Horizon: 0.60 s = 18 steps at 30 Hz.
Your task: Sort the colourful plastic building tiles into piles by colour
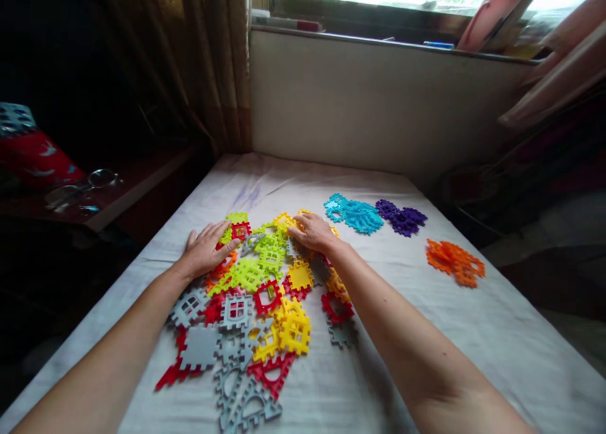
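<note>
A mixed heap of flat plastic interlocking building pieces with notched edges lies on the sheet in front of me. My left hand [207,250] rests on the heap's left edge, fingers spread, beside a red window piece [241,230] and over orange pieces [221,270]. At the far right of the heap, my right hand [313,233] lies over yellow pieces [285,222], fingers slightly bent and apart; what is under the palm is hidden. Between the hands are lime green pieces [271,256]. Nearer to me lie grey pieces [199,347], red pieces [274,372] and yellow window pieces [294,327].
Separate piles of light blue pieces [362,216], purple pieces [406,220] and orange pieces [457,262] lie to the right on the white sheet [398,276]. A dark side table [137,185] at left holds glasses [101,178] and a red container [38,156]. A wall [355,99] stands behind.
</note>
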Available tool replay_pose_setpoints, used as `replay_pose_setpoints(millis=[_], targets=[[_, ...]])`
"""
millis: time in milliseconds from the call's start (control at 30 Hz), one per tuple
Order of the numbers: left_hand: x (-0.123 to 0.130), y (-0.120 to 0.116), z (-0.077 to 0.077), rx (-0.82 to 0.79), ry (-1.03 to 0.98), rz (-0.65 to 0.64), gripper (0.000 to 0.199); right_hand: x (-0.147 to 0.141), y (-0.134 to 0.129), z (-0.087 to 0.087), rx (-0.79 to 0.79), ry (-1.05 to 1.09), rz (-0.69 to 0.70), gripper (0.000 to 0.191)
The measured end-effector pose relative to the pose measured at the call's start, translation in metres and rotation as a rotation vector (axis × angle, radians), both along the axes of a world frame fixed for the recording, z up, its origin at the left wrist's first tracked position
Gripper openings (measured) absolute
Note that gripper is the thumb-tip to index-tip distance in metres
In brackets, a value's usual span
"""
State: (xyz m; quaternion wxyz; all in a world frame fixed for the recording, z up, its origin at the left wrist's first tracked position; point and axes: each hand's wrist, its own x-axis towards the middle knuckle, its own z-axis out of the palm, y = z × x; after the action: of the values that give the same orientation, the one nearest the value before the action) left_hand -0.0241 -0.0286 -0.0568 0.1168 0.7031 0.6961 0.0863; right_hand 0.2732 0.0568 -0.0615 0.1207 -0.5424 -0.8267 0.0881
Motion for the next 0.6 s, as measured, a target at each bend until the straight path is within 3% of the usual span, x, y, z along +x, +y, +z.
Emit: replay_pose_setpoints(millis=[133,333,467,600], targets=[[0.012,-0.003,0.001,0.025,-0.073,-0.151,0.078,0.007,-0.030,0.008,-0.004,0.020,0.081,0.043],[0.022,-0.026,0.008,0.053,-0.154,-0.277,0.082,0.033,-0.083,0.023,-0.015,0.095,0.057,0.040],[0.019,-0.069,0.015,0.082,-0.057,-0.225,0.081,0.069,-0.120,0.018,0.068,0.219,-0.077,0.038],[0.025,-0.133,0.017,0.057,-0.082,-0.278,0.087,0.095,-0.161,0.003,0.106,0.280,-0.367,0.036]])
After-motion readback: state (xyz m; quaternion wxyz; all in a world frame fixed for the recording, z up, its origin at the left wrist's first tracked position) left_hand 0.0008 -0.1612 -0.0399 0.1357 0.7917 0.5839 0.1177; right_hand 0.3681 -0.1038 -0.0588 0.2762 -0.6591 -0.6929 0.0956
